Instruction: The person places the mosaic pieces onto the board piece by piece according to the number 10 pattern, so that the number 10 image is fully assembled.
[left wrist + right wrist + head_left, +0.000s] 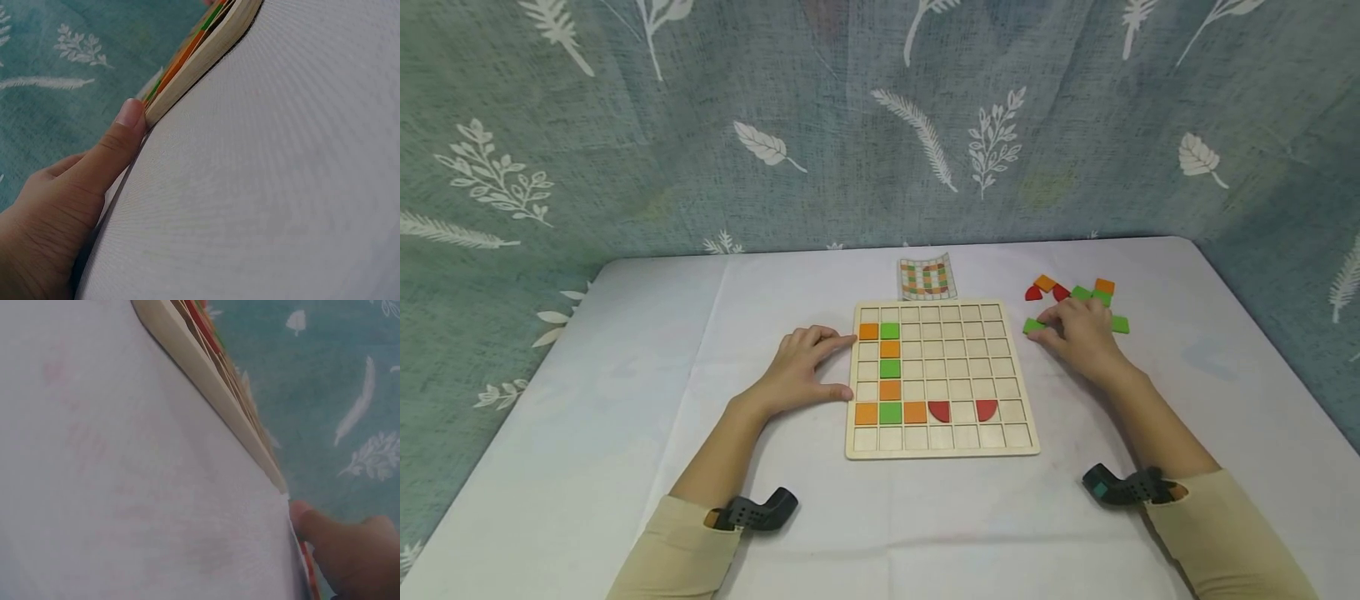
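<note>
A wooden grid board (pixel 943 455) lies on the table, with orange squares, green squares and two red quarter-circle pieces (pixel 987 410) set in some of its cells. My left hand (pixel 801 371) rests against the board's left edge, its straight index finger and thumb touching the rim. In the left wrist view the thumb (pixel 122 134) presses the board's side. Right of the board, my right hand (pixel 1084 340) pinches a green square tile (pixel 1034 325) between thumb and index finger, low over the loose pieces. The right wrist view shows only part of this hand (pixel 350 550).
A small pattern card (pixel 927 277) with a coloured grid lies behind the board. Around my right hand are loose orange tiles (pixel 1105 286), green tiles (pixel 1121 325) and red pieces (pixel 1033 293). A leaf-print cloth (pixel 850 167) hangs behind the white-covered table (pixel 955 533).
</note>
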The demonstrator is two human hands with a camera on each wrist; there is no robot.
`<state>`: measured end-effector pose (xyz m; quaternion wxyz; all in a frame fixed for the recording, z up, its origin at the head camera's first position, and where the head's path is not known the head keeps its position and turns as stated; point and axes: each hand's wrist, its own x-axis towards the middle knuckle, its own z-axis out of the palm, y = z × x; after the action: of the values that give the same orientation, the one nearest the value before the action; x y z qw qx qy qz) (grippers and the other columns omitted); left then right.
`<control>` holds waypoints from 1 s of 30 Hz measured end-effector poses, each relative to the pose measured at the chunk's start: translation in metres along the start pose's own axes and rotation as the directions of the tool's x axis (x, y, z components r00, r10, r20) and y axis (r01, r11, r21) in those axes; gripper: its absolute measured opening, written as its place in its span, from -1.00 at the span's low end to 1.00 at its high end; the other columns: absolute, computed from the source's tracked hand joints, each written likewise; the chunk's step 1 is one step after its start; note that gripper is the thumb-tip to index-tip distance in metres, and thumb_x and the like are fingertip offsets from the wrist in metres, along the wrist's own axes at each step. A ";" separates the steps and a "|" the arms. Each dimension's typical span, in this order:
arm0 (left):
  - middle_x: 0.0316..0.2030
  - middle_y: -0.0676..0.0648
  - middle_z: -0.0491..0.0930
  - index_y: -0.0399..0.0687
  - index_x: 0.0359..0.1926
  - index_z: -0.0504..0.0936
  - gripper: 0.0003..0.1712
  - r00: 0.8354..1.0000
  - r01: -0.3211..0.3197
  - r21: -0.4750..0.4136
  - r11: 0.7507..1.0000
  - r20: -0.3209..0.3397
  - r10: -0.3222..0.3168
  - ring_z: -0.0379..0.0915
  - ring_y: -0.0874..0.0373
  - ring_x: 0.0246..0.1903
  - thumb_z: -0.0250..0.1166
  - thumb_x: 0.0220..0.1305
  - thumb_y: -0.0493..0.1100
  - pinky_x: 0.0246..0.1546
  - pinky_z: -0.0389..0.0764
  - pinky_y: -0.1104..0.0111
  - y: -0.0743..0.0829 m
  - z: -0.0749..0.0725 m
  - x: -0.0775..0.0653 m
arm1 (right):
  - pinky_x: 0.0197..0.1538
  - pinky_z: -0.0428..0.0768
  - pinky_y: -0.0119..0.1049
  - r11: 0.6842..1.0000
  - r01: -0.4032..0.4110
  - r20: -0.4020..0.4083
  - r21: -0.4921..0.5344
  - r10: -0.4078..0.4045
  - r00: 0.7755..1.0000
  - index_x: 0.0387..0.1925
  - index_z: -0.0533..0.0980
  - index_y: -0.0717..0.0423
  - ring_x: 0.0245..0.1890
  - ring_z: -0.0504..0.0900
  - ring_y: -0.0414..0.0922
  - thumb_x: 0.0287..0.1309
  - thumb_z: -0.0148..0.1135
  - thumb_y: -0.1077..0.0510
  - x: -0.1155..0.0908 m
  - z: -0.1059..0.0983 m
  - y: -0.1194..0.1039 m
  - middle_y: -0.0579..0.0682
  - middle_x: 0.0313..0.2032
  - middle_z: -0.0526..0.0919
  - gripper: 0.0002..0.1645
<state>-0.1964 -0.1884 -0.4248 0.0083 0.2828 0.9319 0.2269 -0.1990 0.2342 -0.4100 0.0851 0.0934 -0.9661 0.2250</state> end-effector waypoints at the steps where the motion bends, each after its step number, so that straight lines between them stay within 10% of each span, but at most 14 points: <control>1: 0.12 -0.08 0.33 0.14 0.33 0.36 0.03 1.000 -0.001 0.001 1.000 -0.001 0.001 0.16 -0.01 0.09 0.32 -0.16 0.47 0.10 0.12 0.09 0.000 0.000 0.000 | -0.02 0.08 0.06 1.000 0.004 -0.004 0.011 -0.004 1.000 -0.18 0.54 0.34 -0.13 0.22 0.15 0.08 0.35 0.08 -0.001 0.000 -0.001 0.25 -0.19 0.53 -0.59; 30: 0.10 -0.08 0.34 0.14 0.33 0.36 0.03 1.000 -0.010 0.012 1.000 -0.012 0.010 0.17 0.01 0.07 0.36 -0.17 0.45 0.07 0.13 0.10 -0.004 0.004 0.002 | -0.01 0.13 -0.05 0.940 0.279 0.084 0.198 -0.300 0.950 -0.25 0.59 0.08 -0.17 0.26 -0.03 -0.06 0.45 0.01 -0.020 0.024 -0.088 -0.02 -0.25 0.56 -0.65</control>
<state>-0.1997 -0.1886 -0.4294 -0.0003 0.2862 0.9318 0.2232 -0.1635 0.1488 -0.3985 0.0536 0.2545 -0.9201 0.2928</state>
